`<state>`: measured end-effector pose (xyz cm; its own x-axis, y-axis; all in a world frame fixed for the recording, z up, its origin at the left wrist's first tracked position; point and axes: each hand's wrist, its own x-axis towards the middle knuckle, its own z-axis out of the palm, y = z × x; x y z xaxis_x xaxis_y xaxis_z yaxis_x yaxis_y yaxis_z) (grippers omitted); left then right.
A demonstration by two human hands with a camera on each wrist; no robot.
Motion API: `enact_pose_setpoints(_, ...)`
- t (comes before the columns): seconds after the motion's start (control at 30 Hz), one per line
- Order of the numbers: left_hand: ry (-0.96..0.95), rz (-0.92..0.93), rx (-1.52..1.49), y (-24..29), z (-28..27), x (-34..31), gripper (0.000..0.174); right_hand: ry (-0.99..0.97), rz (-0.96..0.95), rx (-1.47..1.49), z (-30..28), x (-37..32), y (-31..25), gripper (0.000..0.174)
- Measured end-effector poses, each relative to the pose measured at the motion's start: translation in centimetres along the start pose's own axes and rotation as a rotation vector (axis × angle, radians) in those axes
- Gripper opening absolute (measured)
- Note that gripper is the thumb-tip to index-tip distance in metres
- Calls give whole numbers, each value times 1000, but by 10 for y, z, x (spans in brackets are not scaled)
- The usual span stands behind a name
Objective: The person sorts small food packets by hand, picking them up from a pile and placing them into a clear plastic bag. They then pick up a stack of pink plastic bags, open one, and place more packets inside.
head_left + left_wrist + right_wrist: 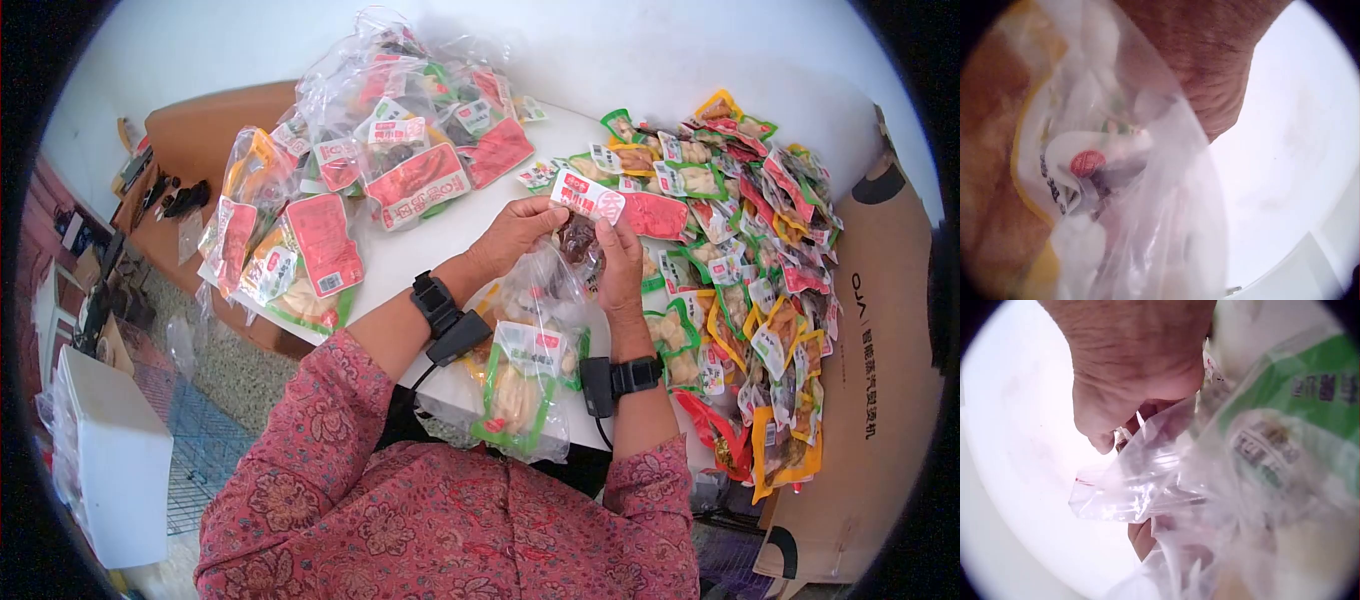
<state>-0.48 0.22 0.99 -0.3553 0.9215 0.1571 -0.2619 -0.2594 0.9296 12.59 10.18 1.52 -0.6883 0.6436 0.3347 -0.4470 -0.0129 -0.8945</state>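
Both hands hold up a small food packet (577,240) with a white and red label and dark brown contents. My left hand (513,236) pinches its left edge, and my right hand (620,265) grips the right edge. Just below the hands, a clear plastic bag (540,290) stands at the table's near edge. Inside it, a green-edged packet (517,390) with pale contents faces me. In the left wrist view, the bag partly covers a yellow-edged packet (1019,156). The right wrist view has the bag's crumpled film in front of the fingers, hiding part of the grip.
Filled clear bags of packets (400,150) crowd the white table's (425,245) back left. Loose packets (700,200) lie heaped along the right side, beside a large cardboard box (880,300). A brown sofa (220,110) stands behind on the left.
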Motion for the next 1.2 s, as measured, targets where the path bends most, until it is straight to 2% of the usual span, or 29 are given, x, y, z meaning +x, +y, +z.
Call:
enact_pose_setpoints(0.4,-40,-46,-112,-12,-5,7,21,45,-1,9,-2,-1,1,19)
enact_pose_setpoints(1.2,-62,-59,7,1,-4,0,22,-15,-6,-8,-4,1,4,25)
